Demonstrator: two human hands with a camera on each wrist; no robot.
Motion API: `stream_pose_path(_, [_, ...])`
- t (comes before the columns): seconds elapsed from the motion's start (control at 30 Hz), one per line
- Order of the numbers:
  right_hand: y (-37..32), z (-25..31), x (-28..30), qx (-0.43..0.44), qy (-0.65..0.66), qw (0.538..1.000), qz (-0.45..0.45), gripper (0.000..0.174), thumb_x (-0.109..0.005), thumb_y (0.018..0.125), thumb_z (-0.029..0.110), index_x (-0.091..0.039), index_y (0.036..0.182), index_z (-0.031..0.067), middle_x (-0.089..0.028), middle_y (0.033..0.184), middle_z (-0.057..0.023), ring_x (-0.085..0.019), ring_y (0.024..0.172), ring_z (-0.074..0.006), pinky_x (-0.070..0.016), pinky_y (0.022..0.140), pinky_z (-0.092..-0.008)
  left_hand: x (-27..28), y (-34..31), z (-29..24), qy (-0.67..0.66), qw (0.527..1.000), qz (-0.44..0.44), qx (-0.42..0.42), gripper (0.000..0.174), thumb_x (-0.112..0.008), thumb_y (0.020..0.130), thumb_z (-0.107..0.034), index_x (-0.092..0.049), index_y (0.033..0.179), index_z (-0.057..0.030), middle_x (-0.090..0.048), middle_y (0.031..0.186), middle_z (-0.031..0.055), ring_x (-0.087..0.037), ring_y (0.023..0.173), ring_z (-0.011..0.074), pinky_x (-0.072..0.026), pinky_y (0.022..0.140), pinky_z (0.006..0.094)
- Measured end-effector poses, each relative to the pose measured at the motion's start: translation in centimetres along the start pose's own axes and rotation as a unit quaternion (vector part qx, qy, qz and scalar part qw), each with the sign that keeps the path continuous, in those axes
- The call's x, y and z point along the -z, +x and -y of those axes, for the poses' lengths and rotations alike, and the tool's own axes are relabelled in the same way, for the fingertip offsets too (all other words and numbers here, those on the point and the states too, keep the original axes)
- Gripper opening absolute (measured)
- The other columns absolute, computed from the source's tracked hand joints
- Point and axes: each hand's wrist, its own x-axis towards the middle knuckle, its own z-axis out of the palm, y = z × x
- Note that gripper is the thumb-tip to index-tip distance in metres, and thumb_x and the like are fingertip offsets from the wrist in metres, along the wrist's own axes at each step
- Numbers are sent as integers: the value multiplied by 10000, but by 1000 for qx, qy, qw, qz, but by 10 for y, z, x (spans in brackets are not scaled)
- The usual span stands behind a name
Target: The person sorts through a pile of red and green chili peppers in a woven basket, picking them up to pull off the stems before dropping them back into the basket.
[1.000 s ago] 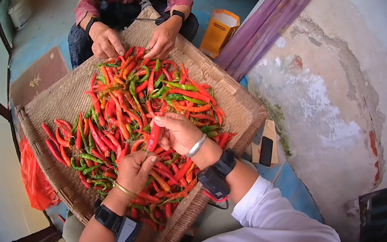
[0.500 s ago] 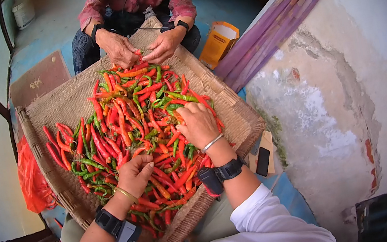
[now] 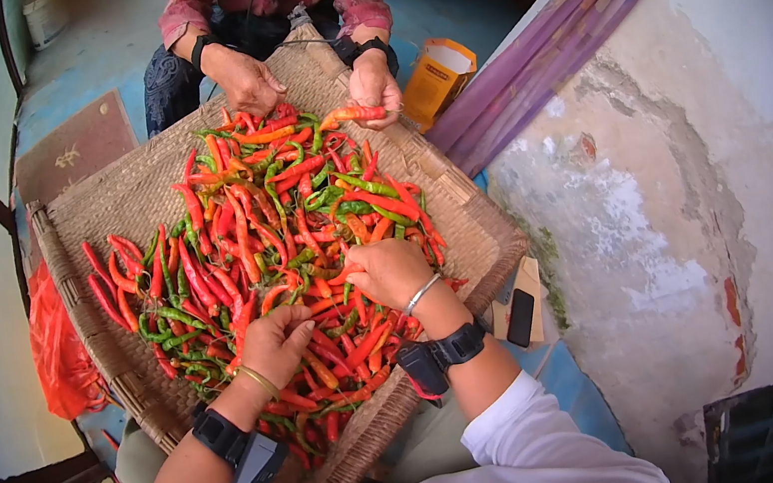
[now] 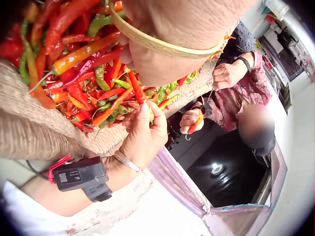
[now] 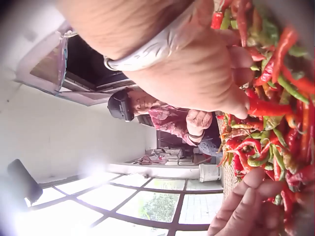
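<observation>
1. Right hand pinches one red chilli at mid-pile. Its long axis runs from the fingertips toward the left hand (tip lost among the other chillies).
2. Left hand rests loose-fingered on the pile, gripping nothing, near the tray edge.
3. Box label: unreadable.
4. Versus 0.5 s ago: right hand sits nearer the body; left unmoved.

Rustic home porch: peeling plaster wall, blue-painted floor, paned window, woven tray of chillies.
</observation>
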Motion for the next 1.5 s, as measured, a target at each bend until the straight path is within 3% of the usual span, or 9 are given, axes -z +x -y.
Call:
stream_pose_path(0.33, [-37,24,-1,55,450,891,36,275,-494,878,248,-558,996,8,-563,653,-24,-542,564,-72,-433,490,-208,-1,-5,-11,79,986,29,-143,212,-575,806,-86,-559,1000,-4,-551,699,28,-505,615,110,-427,564,249])
stream_pose_path(0.43, [-35,17,-11,-6,700,710,80,392,-391,914,344,-541,1040,4,-548,628,-15,-505,483,-60,-409,449,-163,-3,-7,-14,123,978,45,-165,185,-571,818,-140,-569,943,-4,-537,650,68,-520,576,139,-425,538,280])
stream_pose_path(0.53, [-32,20,-7,-24,724,680,110,401,-395,913,351,-515,1083,8,-559,657,-18,-514,497,-45,-406,448,-153,0,-9,-16,95,986,57,-124,188,-574,822,-184,-570,874,-3,-529,607,101,-534,542,163,-427,518,308])
stream_pose_path(0.6, [-28,18,2,-37,697,708,112,389,-443,892,324,-485,1121,12,-581,764,-76,-564,570,-131,-459,501,-230,4,-9,-18,66,991,62,-100,197,-571,828,-197,-566,850,-2,-534,593,94,-530,526,161,-425,511,310])
stream_pose_path(0.7, [-20,16,12,-7,117,975,-188,427,-578,792,244,-481,1132,5,-544,944,-159,-576,754,-270,-464,671,-353,14,-2,-17,80,995,55,8,213,-570,829,-209,-582,834,4,-564,612,95,-546,542,152,-432,521,304])
stream_pose_path(0.83, [-8,-14,-10,-35,21,985,-169,421,-607,755,232,-500,1104,20,-538,961,-165,-527,901,-321,-429,790,-399,34,18,-27,210,974,13,-87,204,-563,836,-179,-595,930,-1,-594,649,48,-550,567,122,-449,541,267])
stream_pose_path(1.0, [-8,-16,-25,-81,-38,989,-115,386,-622,735,229,-519,1059,47,-537,966,-164,-516,928,-328,-416,820,-397,51,35,-41,-223,950,-158,-150,632,-509,842,-63,-153,1364,-67,-321,1293,136,-546,838,132,-468,651,221])
stream_pose_path(1.2, [-4,-16,-20,-71,-43,996,-42,203,-564,739,131,-543,934,76,-576,906,-140,-560,858,-314,-456,737,-393,32,29,-6,-144,986,-67,-55,184,-524,846,-72,-542,1005,18,-588,821,11,-552,721,72,-462,633,210])
stream_pose_path(1.5, [-20,25,-6,52,309,948,-47,99,-568,749,44,-594,839,13,-593,672,-49,-558,628,-109,-445,563,-251,12,8,-25,114,985,-5,-129,358,-632,730,-30,-522,1070,-21,-569,912,98,-570,756,168,-469,664,269])
